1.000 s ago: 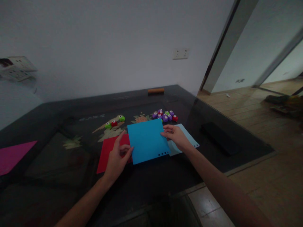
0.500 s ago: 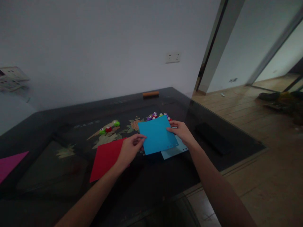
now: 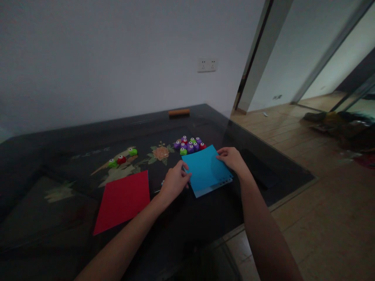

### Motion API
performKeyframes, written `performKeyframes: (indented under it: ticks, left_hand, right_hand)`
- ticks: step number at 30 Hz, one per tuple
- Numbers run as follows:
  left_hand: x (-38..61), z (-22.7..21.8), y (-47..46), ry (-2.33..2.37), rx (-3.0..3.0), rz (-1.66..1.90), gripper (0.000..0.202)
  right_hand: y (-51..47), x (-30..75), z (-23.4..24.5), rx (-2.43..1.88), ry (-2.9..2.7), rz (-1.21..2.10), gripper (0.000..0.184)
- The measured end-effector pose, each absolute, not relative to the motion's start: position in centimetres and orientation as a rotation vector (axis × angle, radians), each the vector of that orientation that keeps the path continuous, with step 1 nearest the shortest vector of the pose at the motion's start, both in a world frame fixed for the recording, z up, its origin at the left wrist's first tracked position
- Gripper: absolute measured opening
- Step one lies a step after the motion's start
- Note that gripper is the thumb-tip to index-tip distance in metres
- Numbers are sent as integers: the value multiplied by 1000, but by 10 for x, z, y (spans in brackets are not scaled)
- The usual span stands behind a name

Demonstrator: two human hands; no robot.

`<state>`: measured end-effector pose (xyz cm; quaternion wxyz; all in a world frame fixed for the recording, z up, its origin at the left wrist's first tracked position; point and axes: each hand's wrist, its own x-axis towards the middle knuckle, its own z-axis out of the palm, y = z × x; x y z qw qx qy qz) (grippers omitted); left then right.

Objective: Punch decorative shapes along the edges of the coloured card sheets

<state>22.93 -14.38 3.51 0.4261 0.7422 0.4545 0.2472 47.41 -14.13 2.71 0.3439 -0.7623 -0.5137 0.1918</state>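
A bright blue paper sheet (image 3: 205, 168) with punched holes along its near edge lies on top of a pale blue sheet (image 3: 215, 188), of which only a strip shows. My left hand (image 3: 173, 183) pinches the blue sheet's left edge. On its right edge rests my right hand (image 3: 233, 159), fingers closed on the paper. A red sheet (image 3: 123, 201) lies flat to the left of my left hand.
A cluster of several purple, red and green small punches (image 3: 190, 144) sits just beyond the blue sheet; three more punches (image 3: 121, 158) stand to the left. A brown block (image 3: 179, 112) lies at the dark table's (image 3: 73, 242) far edge. A black flat object (image 3: 259, 169) is right of my right hand.
Both hands carried the blue sheet rightwards off the red sheet and onto the pale blue one, which is now almost covered. The red sheet lies fully uncovered.
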Motion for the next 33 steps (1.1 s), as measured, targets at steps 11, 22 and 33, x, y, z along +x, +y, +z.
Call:
performKeyframes:
  ticks: [11,22,33]
  left_hand:
    - [237,21,-145,1195,1931,437,20]
    - [236,24,-146,1188,1899,385,19]
    - [236,24,-145,1210,1950,325,15]
  right_hand:
    - [-146,463,38,-2312,-1363,442,11]
    - [-145,462,38,-2372,-1385,474,12]
    - [-146,458,39,-2409,-1390,476,16]
